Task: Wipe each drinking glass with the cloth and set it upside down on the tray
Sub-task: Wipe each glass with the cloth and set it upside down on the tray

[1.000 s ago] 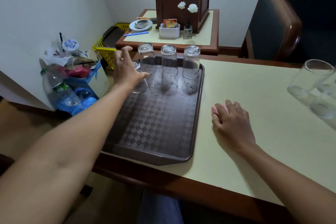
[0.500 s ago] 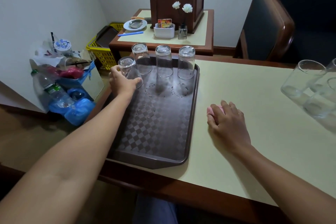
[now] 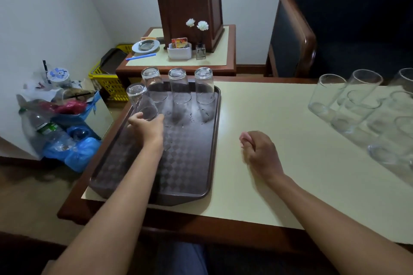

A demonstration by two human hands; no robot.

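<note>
1. Left hand (image 3: 147,128): fingers and thumb were curled round the lower, rim end of the held glass (image 3: 142,102), a firm wrap-around grip.
2. Held glass: clear, base uppermost, leaning to the left, over the far left part of the tray (image 3: 194,163). The hand hid the rim, so I could not tell whether it touched the tray.
3. Right hand (image 3: 261,152): closed into a fist on the pink cloth (image 3: 244,138) (only a small fold showed past the knuckles), resting on the table (image 3: 279,131) just right of the tray.
4. Row of three glasses (image 3: 180,86): upside down along the tray's far edge, close together and just behind the held glass.
5. Tray: dark brown, checker-patterned, with water droplets (image 3: 202,116) in front of the row.
6. Upright glasses (image 3: 326,96): a cluster at the table's right side, well apart from the tray.
7. Table: pale yellow top with a dark wood border.
8. Room: a side table (image 3: 230,51) beyond carried a tall wooden box (image 3: 190,0), two white flowers (image 3: 199,24) and a plate (image 3: 145,46). A yellow basket (image 3: 111,87) and bagged plastic bottles (image 3: 55,136) sat at the left, and a dark chair (image 3: 295,35) stood at the right.
</note>
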